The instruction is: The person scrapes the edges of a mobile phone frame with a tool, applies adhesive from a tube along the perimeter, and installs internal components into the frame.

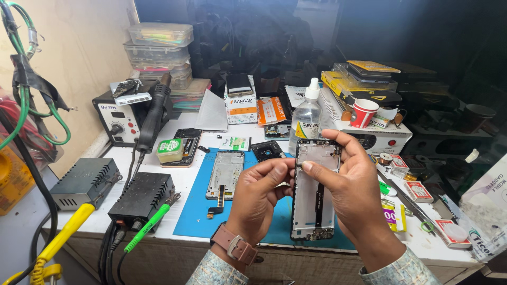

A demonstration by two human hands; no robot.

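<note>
My right hand (346,184) holds an opened phone frame (314,203) upright above the blue work mat (193,211), thumb across its upper inside. The frame shows bare silver metal with a dark flex strip down its middle. My left hand (259,198), with a brown-strapped watch on the wrist, pinches at the frame's upper left edge. Whether something small sits between those fingertips cannot be made out. A second phone frame with a hanging flex cable (224,177) lies flat on the mat, left of my hands.
A clear liquid bottle (305,119) stands behind the frame. A hot-air station (119,121), a black power unit (141,196) and a soldering iron with green handle (148,227) occupy the left. A red cup (363,112), stacked boxes and small packets crowd the right.
</note>
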